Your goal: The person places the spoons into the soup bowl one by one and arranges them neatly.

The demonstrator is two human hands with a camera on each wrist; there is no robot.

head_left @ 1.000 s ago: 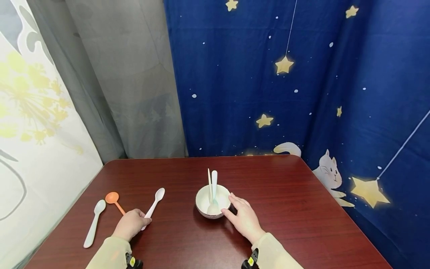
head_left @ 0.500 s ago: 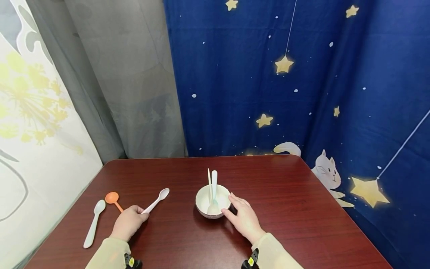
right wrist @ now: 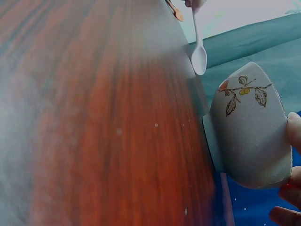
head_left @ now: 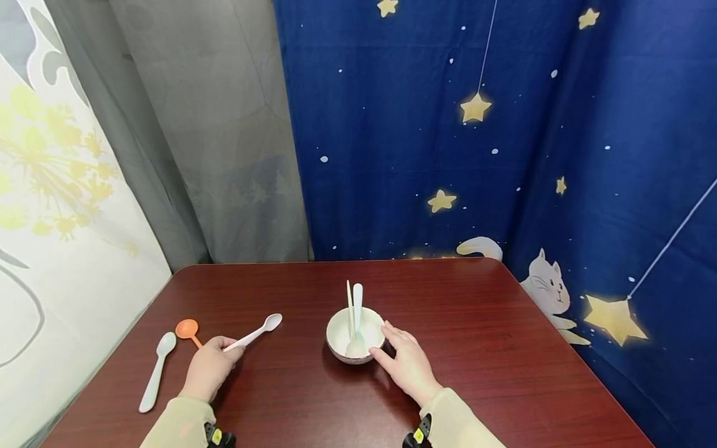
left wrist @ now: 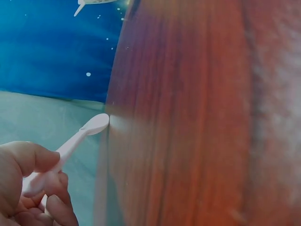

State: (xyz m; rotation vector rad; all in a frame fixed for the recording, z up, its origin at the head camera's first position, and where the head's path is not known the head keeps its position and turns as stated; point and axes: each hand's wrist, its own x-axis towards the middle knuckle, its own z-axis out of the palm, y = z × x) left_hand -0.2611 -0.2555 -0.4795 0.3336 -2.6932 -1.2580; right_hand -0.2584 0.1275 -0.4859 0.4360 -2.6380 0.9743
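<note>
My left hand (head_left: 208,368) pinches the handle of a pale pink spoon (head_left: 254,335) between thumb and fingers. In the left wrist view the spoon (left wrist: 74,142) points away from the hand, its bowl end farthest out. My right hand (head_left: 407,364) holds the right side of a white bowl (head_left: 338,339), thumb at the near rim and fingers farther round. Leaves and yellow fruit decorate the bowl's outside (right wrist: 254,127) in the right wrist view. Inside the bowl stand a pale green-and-white spoon (head_left: 357,311) and a thin cream-coloured handle (head_left: 350,298), both leaning on the far rim.
An orange spoon (head_left: 187,328) lies just beyond my left hand, its handle partly hidden by it. Farther left on the dark red table (head_left: 476,348) lies a white spoon (head_left: 157,373). Curtains hang behind the table's far edge.
My left hand has raised the pink spoon off the table and shifted slightly away from me and to the left. The spoon has turned to point more to the right. The right hand and bowl stay put.
</note>
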